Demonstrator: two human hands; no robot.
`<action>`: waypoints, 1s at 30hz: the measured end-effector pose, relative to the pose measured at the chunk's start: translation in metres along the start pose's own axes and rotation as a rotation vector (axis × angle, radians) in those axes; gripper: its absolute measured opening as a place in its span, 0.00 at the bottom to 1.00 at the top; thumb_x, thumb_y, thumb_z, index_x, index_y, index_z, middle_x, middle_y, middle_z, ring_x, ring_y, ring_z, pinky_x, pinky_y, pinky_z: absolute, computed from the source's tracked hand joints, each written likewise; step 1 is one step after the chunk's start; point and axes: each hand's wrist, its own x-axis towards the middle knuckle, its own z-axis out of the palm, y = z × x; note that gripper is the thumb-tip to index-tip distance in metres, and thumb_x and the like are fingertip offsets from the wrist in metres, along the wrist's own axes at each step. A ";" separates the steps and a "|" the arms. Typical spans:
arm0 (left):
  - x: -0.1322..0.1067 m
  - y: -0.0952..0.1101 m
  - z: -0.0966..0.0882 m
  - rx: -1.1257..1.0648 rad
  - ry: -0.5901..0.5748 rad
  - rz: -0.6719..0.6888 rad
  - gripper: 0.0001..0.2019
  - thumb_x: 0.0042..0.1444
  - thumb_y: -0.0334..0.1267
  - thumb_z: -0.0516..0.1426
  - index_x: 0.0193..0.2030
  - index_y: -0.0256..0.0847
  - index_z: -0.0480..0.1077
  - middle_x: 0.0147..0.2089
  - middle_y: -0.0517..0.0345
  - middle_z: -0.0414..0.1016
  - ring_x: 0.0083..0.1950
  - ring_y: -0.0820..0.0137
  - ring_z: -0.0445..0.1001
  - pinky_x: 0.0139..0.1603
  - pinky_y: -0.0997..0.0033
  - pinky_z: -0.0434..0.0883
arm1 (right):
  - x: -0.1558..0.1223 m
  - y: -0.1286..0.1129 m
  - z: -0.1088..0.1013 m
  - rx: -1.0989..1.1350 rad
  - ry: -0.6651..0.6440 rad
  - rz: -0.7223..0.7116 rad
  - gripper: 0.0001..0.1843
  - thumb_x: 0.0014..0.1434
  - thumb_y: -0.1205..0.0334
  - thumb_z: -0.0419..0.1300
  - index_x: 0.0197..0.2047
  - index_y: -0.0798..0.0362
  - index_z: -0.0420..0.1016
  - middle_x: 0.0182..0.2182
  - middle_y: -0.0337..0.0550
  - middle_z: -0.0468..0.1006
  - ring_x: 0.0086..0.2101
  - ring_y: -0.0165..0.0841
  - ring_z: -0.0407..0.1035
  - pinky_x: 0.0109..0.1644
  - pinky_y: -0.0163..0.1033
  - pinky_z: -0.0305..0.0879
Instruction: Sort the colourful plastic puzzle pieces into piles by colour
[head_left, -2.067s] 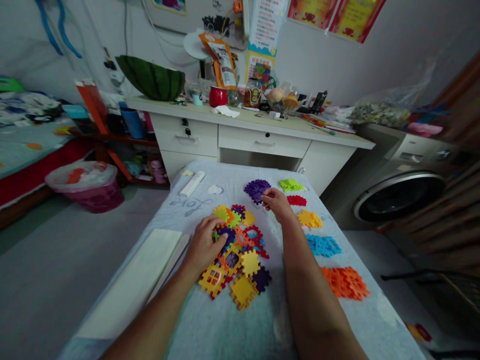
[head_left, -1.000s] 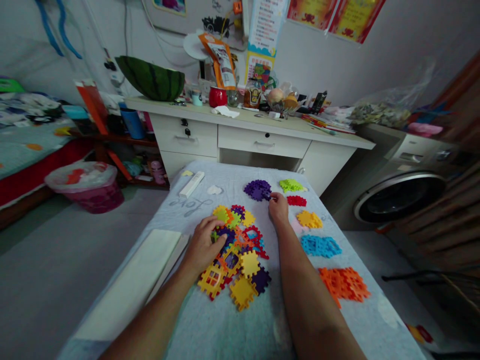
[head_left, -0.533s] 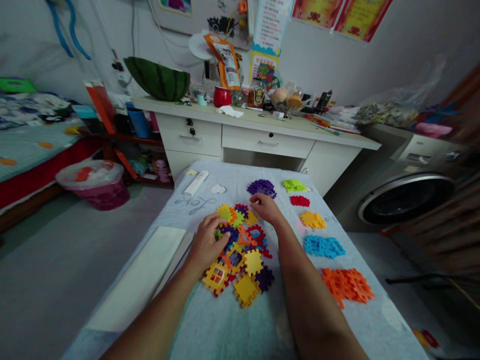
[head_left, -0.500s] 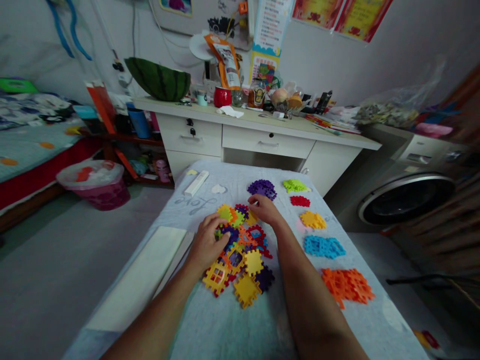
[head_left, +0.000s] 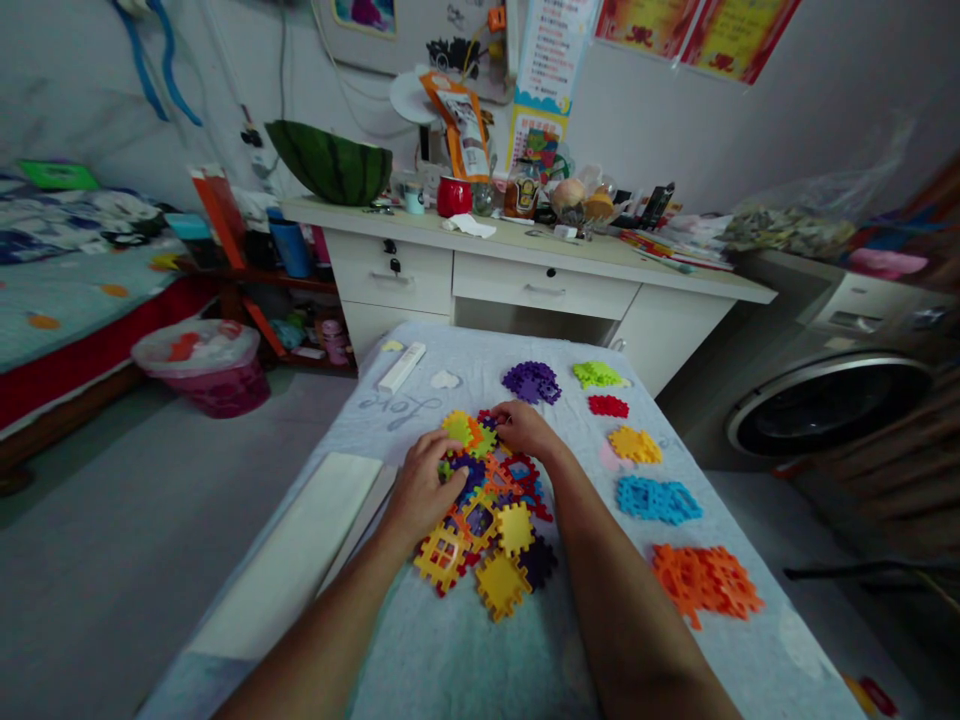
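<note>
1. Pieces of notched plastic lie overlapped in a mixed heap point(head_left: 481, 518) in the middle of the cloth-covered surface point(head_left: 450, 665); on the near edge, a yellow square point(head_left: 502, 587) lies nearly flat and looks easy to pinch by its rim.
2. Left hand point(head_left: 422, 485) rests on the left side of the heap, thumb and fingers apart around a purple piece point(head_left: 472, 474). Light pressure there should steady the neighbours without pinning the piece wanted.
3. Right hand point(head_left: 523, 428) is at the heap's far edge, its fingers bunched together; I cannot tell whether they are clamped on a piece. A thin grip on one edge, then a straight lift, would probably keep the interlocking teeth from dragging others along.
4. Around them, a long white box point(head_left: 300, 560) runs along the left, beside the left forearm. On the right, going away, lie an orange pile point(head_left: 709, 582), a blue pile point(head_left: 658, 499), a yellow pile point(head_left: 635, 444), a red pile point(head_left: 608, 406) and a green pile point(head_left: 597, 374).
5. Right forearm passes close to the orange and blue piles, so a low sweep could knock them.
6. Purple pile point(head_left: 532, 382) sits just beyond the right hand; white drawers point(head_left: 540, 285) stand behind.
</note>
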 end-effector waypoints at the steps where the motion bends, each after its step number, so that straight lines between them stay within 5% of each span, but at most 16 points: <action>1: 0.000 0.000 0.000 -0.003 0.002 0.001 0.13 0.53 0.38 0.58 0.46 0.44 0.72 0.56 0.51 0.68 0.60 0.59 0.67 0.64 0.53 0.64 | 0.000 0.000 0.000 -0.010 0.003 -0.002 0.15 0.45 0.75 0.57 0.36 0.55 0.78 0.29 0.39 0.76 0.29 0.30 0.65 0.33 0.33 0.57; 6: 0.000 -0.001 0.000 -0.006 0.004 0.001 0.13 0.53 0.38 0.57 0.46 0.43 0.72 0.56 0.51 0.68 0.60 0.59 0.67 0.64 0.53 0.63 | -0.002 0.003 -0.002 0.114 0.078 0.062 0.13 0.42 0.73 0.59 0.34 0.54 0.74 0.29 0.37 0.74 0.29 0.29 0.65 0.33 0.33 0.59; 12: 0.000 -0.001 0.001 0.000 -0.004 -0.002 0.13 0.53 0.39 0.57 0.46 0.43 0.72 0.57 0.51 0.68 0.61 0.59 0.67 0.64 0.53 0.63 | -0.008 0.014 -0.020 0.634 0.176 0.097 0.10 0.42 0.65 0.59 0.32 0.51 0.67 0.22 0.30 0.69 0.21 0.25 0.60 0.24 0.30 0.55; 17: 0.000 0.000 -0.001 0.002 -0.008 -0.008 0.13 0.53 0.39 0.57 0.46 0.43 0.72 0.56 0.49 0.68 0.60 0.59 0.67 0.64 0.52 0.63 | -0.007 0.029 -0.030 0.887 0.475 0.169 0.15 0.39 0.59 0.62 0.31 0.50 0.63 0.20 0.30 0.67 0.21 0.29 0.67 0.23 0.31 0.59; 23: 0.000 -0.001 0.001 0.001 -0.012 -0.015 0.13 0.52 0.39 0.57 0.46 0.42 0.72 0.56 0.49 0.68 0.60 0.58 0.66 0.64 0.51 0.63 | 0.000 0.051 -0.025 0.926 0.728 0.199 0.17 0.39 0.56 0.62 0.32 0.50 0.63 0.29 0.35 0.70 0.31 0.35 0.74 0.33 0.38 0.70; 30: 0.000 0.000 0.000 0.004 -0.018 -0.009 0.13 0.53 0.38 0.57 0.45 0.43 0.72 0.57 0.49 0.67 0.61 0.58 0.66 0.64 0.50 0.63 | 0.010 0.062 -0.015 0.611 0.729 0.117 0.18 0.49 0.57 0.55 0.45 0.52 0.66 0.42 0.46 0.75 0.44 0.38 0.73 0.48 0.44 0.70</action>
